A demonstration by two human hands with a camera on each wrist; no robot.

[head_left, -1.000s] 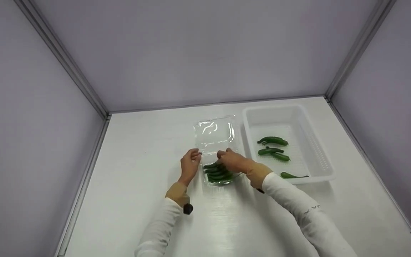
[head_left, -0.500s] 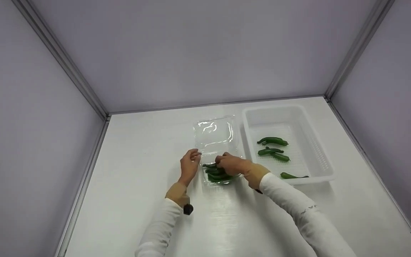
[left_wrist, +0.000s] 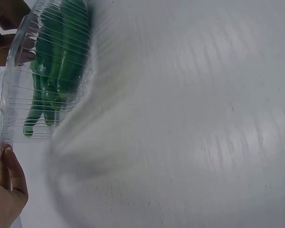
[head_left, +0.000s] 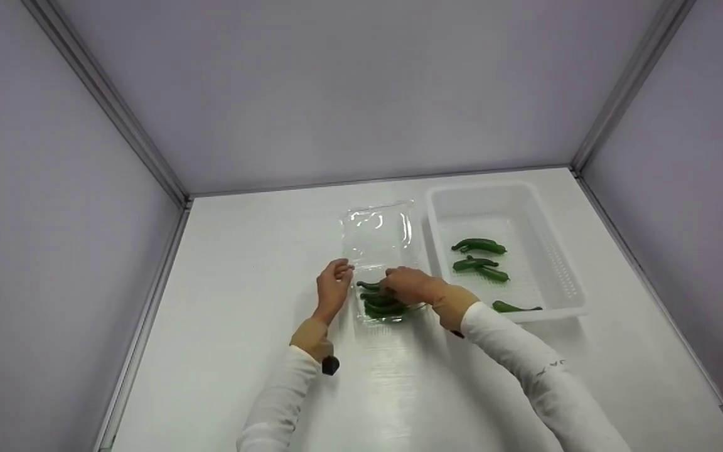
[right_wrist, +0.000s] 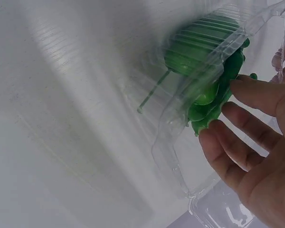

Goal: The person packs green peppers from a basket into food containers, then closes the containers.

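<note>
A clear plastic clamshell box (head_left: 379, 238) lies open on the white table, its lid flat toward the back. Its near half holds several green peppers (head_left: 384, 305). My left hand (head_left: 334, 282) pinches the box's left rim near the hinge; in the left wrist view the fingertips (left_wrist: 8, 176) sit by the ribbed wall of the box (left_wrist: 19, 95), with the peppers (left_wrist: 57, 61) inside. My right hand (head_left: 408, 285) rests on the peppers. The right wrist view shows its straight fingers (right_wrist: 237, 135) touching the green peppers (right_wrist: 213, 95) over the box's rim (right_wrist: 180, 142).
A white plastic basket (head_left: 556, 263) stands to the right of the box, with several more green peppers (head_left: 478, 247) in it. Grey walls with metal corner posts close off the table on three sides.
My right hand has shifted slightly over the peppers in the box, toward the left. My left hand keeps its place on the rim.
</note>
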